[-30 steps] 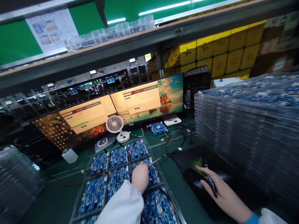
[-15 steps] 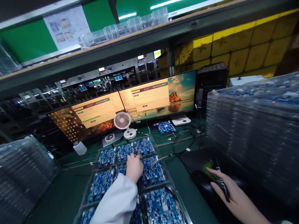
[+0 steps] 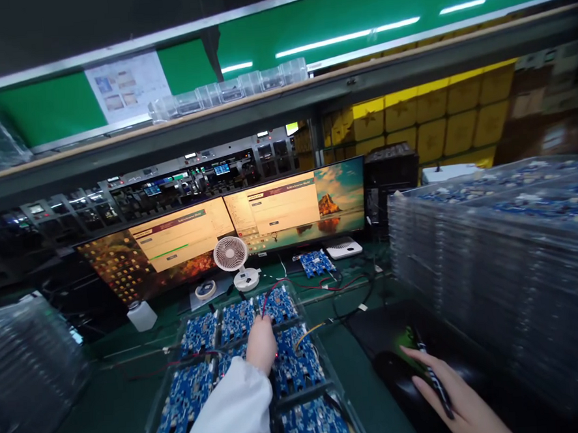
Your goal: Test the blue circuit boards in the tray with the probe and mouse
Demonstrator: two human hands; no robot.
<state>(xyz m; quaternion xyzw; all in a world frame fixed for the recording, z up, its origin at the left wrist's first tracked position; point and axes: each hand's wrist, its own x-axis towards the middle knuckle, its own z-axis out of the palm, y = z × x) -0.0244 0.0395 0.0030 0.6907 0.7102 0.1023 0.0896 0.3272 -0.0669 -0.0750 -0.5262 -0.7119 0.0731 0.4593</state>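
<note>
My left hand (image 3: pixel 261 344), in a white sleeve (image 3: pixel 232 406), is over a clear tray (image 3: pixel 336 377) of blue circuit boards (image 3: pixel 298 360). Its closed fingers pinch a red-and-black cable (image 3: pixel 266 297) at the middle board; the cable's end is hidden under them. A small red light shows beside the hand. On the right, my right hand (image 3: pixel 449 389) holds a black-and-white pen (image 3: pixel 437 385) across its palm. Its thumb and forefinger reach toward a black mouse (image 3: pixel 393 367) on a dark mat (image 3: pixel 374 325).
Tall stacks of clear trays stand right (image 3: pixel 468 264) and left (image 3: pixel 28 363). Behind are two monitors (image 3: pixel 293 210), a small fan (image 3: pixel 231 256), a tape roll (image 3: pixel 206 289), a white bottle (image 3: pixel 141 315), a loose blue board (image 3: pixel 316 262) and a white device (image 3: pixel 344 247). A shelf (image 3: pixel 190 121) crosses above.
The view has tilted up, so the scene sits lower. My left hand stays over the middle boards, and a red light now shows beside it. My right hand keeps the pen by the mouse.
</note>
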